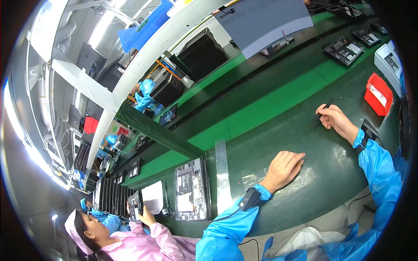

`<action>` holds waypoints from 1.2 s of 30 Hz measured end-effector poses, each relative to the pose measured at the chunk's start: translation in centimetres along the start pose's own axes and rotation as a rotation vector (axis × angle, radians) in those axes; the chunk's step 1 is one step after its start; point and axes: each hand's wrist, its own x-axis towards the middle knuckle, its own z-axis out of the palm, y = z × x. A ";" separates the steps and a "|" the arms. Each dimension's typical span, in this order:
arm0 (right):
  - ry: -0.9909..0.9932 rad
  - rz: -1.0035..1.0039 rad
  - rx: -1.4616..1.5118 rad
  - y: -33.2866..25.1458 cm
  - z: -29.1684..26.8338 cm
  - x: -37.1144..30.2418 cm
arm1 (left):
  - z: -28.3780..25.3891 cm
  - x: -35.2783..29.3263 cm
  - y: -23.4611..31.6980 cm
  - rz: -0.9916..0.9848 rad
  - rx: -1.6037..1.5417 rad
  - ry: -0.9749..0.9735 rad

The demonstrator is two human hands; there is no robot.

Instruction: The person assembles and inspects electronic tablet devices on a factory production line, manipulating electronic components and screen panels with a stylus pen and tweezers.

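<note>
Slim black pen-like tool [329, 104] gripped in the fingers of the right hand [334, 119], above the right part of the green workbench [313, 195]. Left hand [284, 170] relaxed, fingers slightly bent, nothing seen in it. Step reads as a pause (opened laptop base [191, 190] well apart, leftward). Next move probably calls for a workpiece within reach.

Fingers of the right hand [334, 119] cover the middle of a slim dark tool [330, 103], its tip too small to make out. The left hand [282, 172] hides its own palm. The lower edge cuts off a co-worker in pink [135, 242]; the dark rim crops a pale box [387, 65]
</note>
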 end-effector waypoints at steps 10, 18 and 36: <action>0.017 -0.001 0.005 0.0 0.1 0.0 | 0.5 -1.2 -0.4 -0.062 -0.036 0.019; 0.022 0.011 0.017 0.2 0.0 0.1 | 0.6 -1.2 -0.8 -0.051 -0.030 0.003; 0.046 0.043 0.018 0.0 0.5 -0.3 | 0.2 -0.4 -0.3 -0.001 -0.036 -0.057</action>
